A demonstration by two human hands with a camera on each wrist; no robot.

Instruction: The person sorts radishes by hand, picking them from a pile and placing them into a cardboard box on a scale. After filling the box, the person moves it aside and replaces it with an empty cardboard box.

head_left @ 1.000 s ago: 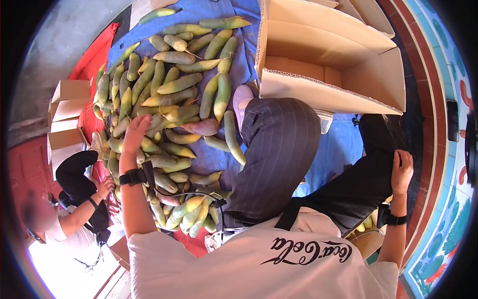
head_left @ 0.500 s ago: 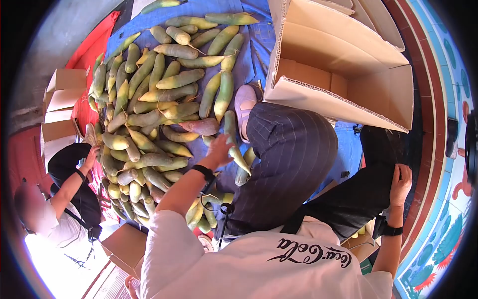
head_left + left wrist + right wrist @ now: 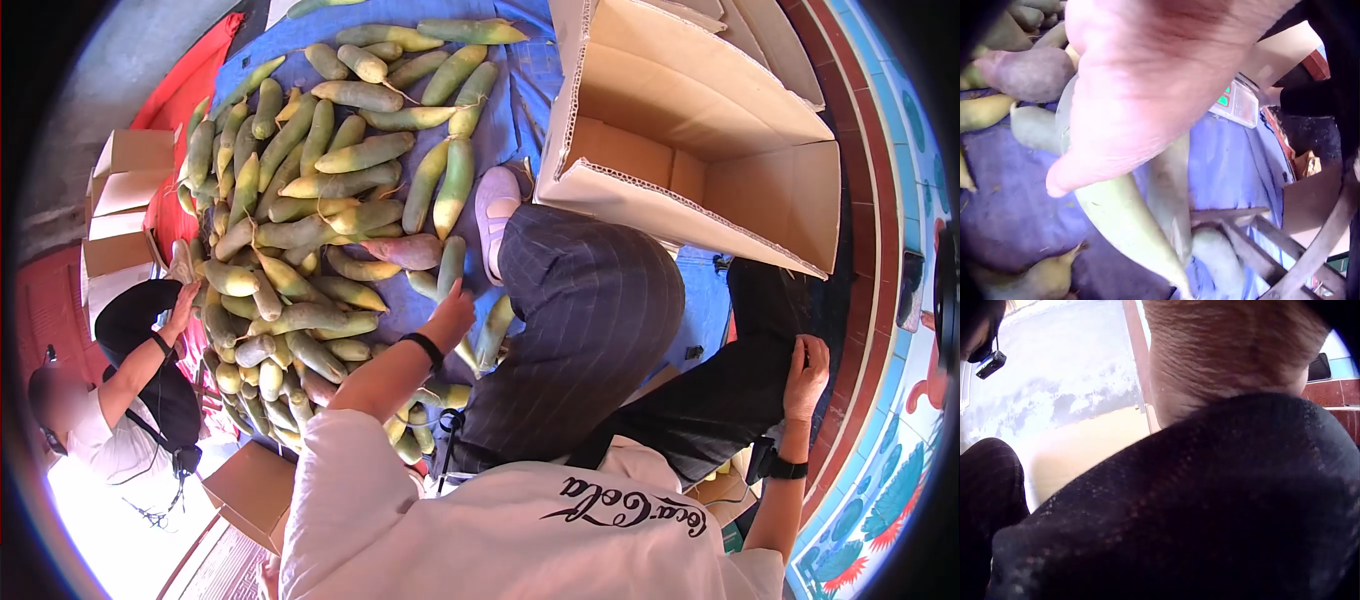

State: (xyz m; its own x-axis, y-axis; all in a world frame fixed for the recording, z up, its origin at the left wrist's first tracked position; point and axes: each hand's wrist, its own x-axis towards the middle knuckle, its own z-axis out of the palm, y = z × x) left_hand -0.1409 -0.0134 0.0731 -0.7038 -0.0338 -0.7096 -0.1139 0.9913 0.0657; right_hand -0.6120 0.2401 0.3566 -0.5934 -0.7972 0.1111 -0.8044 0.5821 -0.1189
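Note:
My left hand (image 3: 452,318) grips a long green radish (image 3: 452,262) lying on the blue cloth beside my shoe. In the left wrist view its thumb and palm lie over the radish (image 3: 1125,215), whose pale pointed end sticks out below; the other fingers are mostly hidden. Another radish (image 3: 494,332) lies just to the right of this hand, close to my trouser leg. A reddish radish (image 3: 402,251) is beyond it, at the edge of the large heap of radishes (image 3: 300,235). My right hand (image 3: 806,378) rests on my dark-trousered knee, holding nothing.
An open cardboard box (image 3: 690,205) stands front right, with more cardboard behind it. Between my legs sits a white device (image 3: 1235,106) with green buttons. Another person (image 3: 130,400) sits at the left beside the heap. A brown carton (image 3: 250,490) stands near my left elbow.
My left hand has come right from over the heap to the long radish by my shoe and closed on it. That radish has shifted slightly left. My right hand stays on my knee.

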